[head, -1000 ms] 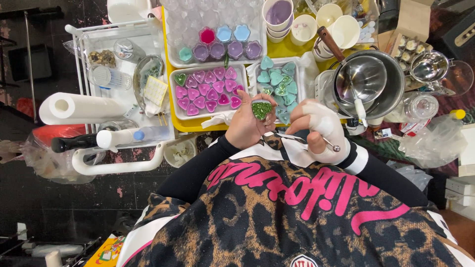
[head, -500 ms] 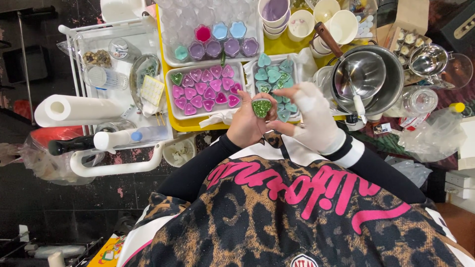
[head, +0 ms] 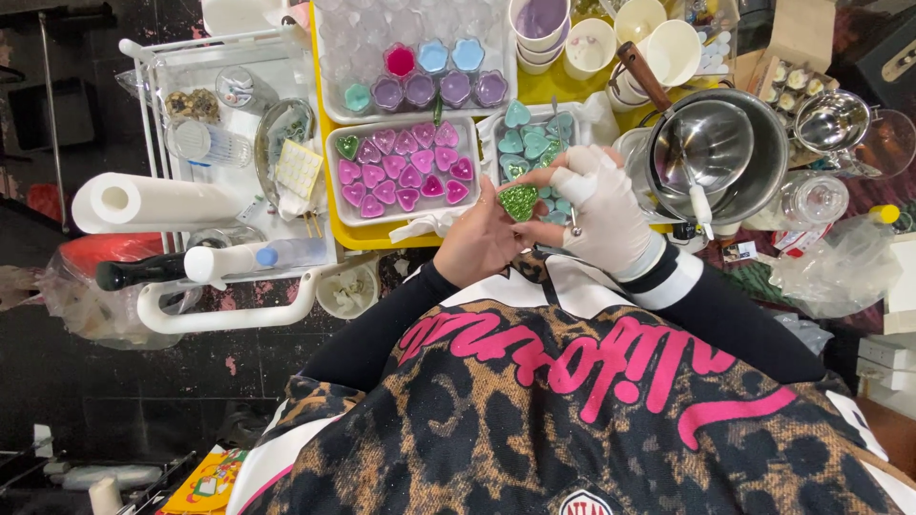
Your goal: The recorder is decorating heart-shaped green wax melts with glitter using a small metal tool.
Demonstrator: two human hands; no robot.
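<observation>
Left hand (head: 482,243) is pinching a green glittery heart-shaped candle (head: 519,202). Gloved right hand (head: 601,210), beside that candle, is gripping a thin metal tool (head: 573,221).

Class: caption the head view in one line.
Left hand holds a green heart; gloved right hand touches it.

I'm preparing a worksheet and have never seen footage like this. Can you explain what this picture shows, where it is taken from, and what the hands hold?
There is no machine: a person wears a camera on the head, looking down at their own hands. The bare left hand holds a green glittery heart candle. The right hand, in a white glove, touches it and grips a thin metal tool. Ahead, on a yellow tray, sit a tray of pink heart candles and teal heart candles. A steel pot and a paper towel roll lie nearby.
</observation>
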